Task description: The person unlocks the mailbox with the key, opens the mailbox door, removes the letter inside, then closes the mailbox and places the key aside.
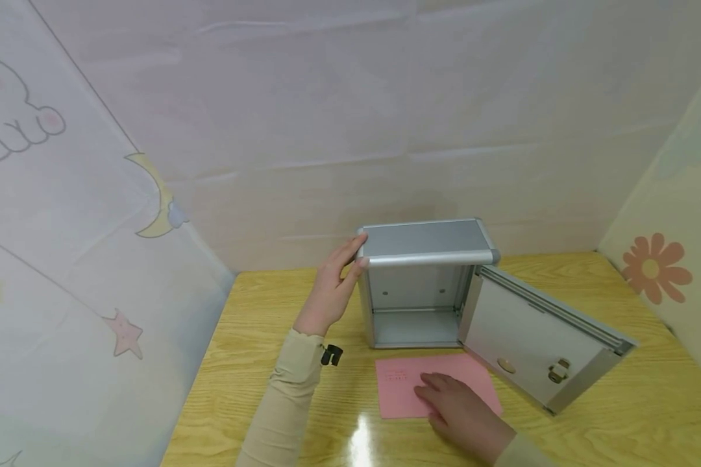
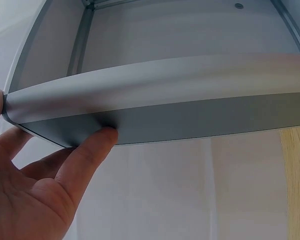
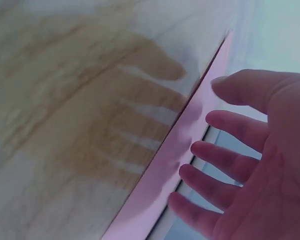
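Note:
A grey metal box [image 1: 426, 240] with silver edges stands on the table, front side facing me and door swung out to the right. My left hand [image 1: 330, 285] rests on its upper left corner; in the left wrist view one extended finger [image 2: 90, 157] touches the dark grey panel. A flat pink paper [image 1: 397, 395], which looks like an envelope with red print, lies before the box. My right hand [image 1: 461, 412] is over its right part, fingers loosely spread. The right wrist view shows those fingers [image 3: 225, 155] near the pink edge; contact is unclear.
The open door [image 1: 526, 337], with a lock fitting [image 1: 559, 370] on its inner face, reaches toward the right of the wooden table [image 1: 257, 363]. Patterned cloth walls [image 1: 304, 130] close in the back and both sides. A black clip [image 1: 332, 355] sits by the left cuff.

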Action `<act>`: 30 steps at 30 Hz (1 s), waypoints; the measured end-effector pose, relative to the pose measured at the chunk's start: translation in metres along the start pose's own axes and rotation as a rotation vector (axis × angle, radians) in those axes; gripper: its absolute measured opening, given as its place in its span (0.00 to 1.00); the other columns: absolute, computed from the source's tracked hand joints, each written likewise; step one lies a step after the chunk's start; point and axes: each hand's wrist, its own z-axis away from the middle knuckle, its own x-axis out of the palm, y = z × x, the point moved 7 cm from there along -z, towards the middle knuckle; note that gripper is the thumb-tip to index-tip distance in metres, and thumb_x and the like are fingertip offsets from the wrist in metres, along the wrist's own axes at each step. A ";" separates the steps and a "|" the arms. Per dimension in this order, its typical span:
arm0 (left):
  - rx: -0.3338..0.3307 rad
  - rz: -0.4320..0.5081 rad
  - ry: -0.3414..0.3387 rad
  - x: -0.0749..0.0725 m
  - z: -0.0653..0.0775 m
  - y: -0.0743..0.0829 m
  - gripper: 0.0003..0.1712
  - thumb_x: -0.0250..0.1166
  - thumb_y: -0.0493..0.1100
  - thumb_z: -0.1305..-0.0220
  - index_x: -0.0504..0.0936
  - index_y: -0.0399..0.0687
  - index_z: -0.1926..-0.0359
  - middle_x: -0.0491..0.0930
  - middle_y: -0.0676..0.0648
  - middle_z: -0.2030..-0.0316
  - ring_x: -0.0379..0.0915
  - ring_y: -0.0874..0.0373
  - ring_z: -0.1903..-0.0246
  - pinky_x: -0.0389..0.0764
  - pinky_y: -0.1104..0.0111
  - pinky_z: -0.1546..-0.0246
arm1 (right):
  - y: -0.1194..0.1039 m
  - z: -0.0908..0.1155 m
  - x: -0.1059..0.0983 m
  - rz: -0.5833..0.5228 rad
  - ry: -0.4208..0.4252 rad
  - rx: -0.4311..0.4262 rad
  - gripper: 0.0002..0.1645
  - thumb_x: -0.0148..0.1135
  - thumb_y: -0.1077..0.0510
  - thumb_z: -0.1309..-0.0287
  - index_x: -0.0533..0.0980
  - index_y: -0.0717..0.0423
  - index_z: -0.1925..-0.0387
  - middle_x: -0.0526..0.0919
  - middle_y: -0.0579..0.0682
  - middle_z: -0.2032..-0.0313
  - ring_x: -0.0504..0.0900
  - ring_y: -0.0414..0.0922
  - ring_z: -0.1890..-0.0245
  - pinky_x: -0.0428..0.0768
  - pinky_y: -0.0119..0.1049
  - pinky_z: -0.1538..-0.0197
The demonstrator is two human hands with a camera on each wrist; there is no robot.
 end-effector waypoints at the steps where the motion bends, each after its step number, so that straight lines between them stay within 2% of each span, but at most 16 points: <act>1: 0.001 0.000 0.001 0.000 0.000 0.000 0.30 0.46 0.59 0.26 0.59 0.61 0.27 0.58 0.53 0.30 0.53 0.57 0.32 0.62 0.56 0.36 | 0.000 0.002 0.000 -0.001 -0.011 0.000 0.24 0.62 0.53 0.40 0.76 0.55 0.42 0.71 0.56 0.38 0.68 0.55 0.38 0.67 0.54 0.39; 4: 0.005 -0.001 0.003 0.001 0.000 -0.001 0.30 0.46 0.59 0.26 0.59 0.62 0.27 0.58 0.53 0.30 0.52 0.57 0.32 0.62 0.56 0.36 | -0.003 0.010 -0.005 0.033 -0.016 -0.039 0.26 0.59 0.51 0.37 0.75 0.55 0.40 0.70 0.56 0.37 0.65 0.56 0.36 0.64 0.54 0.37; 6: 0.003 -0.001 0.004 0.001 0.000 -0.001 0.30 0.46 0.59 0.27 0.59 0.62 0.27 0.58 0.53 0.30 0.52 0.58 0.32 0.61 0.57 0.36 | -0.009 0.014 -0.014 0.074 0.012 -0.085 0.26 0.59 0.51 0.38 0.75 0.55 0.40 0.70 0.56 0.37 0.64 0.57 0.35 0.63 0.55 0.37; 12: -0.007 0.001 0.007 0.000 0.000 -0.002 0.29 0.47 0.58 0.26 0.59 0.64 0.27 0.58 0.54 0.30 0.53 0.58 0.32 0.62 0.56 0.37 | -0.027 0.024 -0.053 0.188 0.197 -0.191 0.27 0.65 0.51 0.43 0.76 0.53 0.41 0.73 0.53 0.39 0.66 0.57 0.37 0.64 0.53 0.40; 18: -0.002 -0.003 0.007 0.000 0.000 -0.002 0.29 0.46 0.58 0.26 0.59 0.64 0.27 0.58 0.55 0.31 0.53 0.58 0.32 0.62 0.56 0.37 | -0.041 0.032 -0.094 0.229 0.301 -0.203 0.26 0.64 0.48 0.42 0.75 0.51 0.42 0.75 0.50 0.42 0.68 0.54 0.39 0.65 0.51 0.40; 20: 0.001 -0.001 0.009 0.000 0.000 -0.001 0.29 0.47 0.58 0.26 0.59 0.63 0.27 0.58 0.55 0.31 0.53 0.58 0.32 0.62 0.56 0.36 | -0.044 0.034 -0.108 0.229 0.334 -0.201 0.25 0.57 0.44 0.35 0.75 0.51 0.42 0.74 0.50 0.42 0.67 0.54 0.38 0.59 0.47 0.36; 22: 0.003 0.002 0.010 0.000 0.000 -0.001 0.29 0.47 0.58 0.26 0.59 0.64 0.27 0.58 0.55 0.31 0.53 0.58 0.33 0.62 0.56 0.36 | -0.045 0.038 -0.122 0.240 0.371 -0.206 0.28 0.46 0.39 0.30 0.75 0.52 0.42 0.74 0.50 0.41 0.65 0.54 0.37 0.51 0.42 0.32; 25: 0.002 0.008 0.008 0.000 0.000 -0.002 0.29 0.47 0.58 0.26 0.59 0.64 0.27 0.58 0.55 0.31 0.54 0.58 0.33 0.62 0.57 0.36 | -0.046 0.044 -0.143 0.225 0.434 -0.208 0.34 0.33 0.37 0.28 0.74 0.54 0.43 0.72 0.52 0.40 0.63 0.56 0.37 0.39 0.35 0.30; 30: 0.004 0.016 0.007 0.000 0.000 -0.002 0.29 0.47 0.58 0.26 0.59 0.63 0.27 0.59 0.55 0.31 0.55 0.57 0.33 0.62 0.57 0.37 | -0.042 0.057 -0.174 0.231 0.538 -0.200 0.33 0.35 0.38 0.27 0.74 0.56 0.41 0.72 0.56 0.40 0.63 0.58 0.37 0.39 0.38 0.29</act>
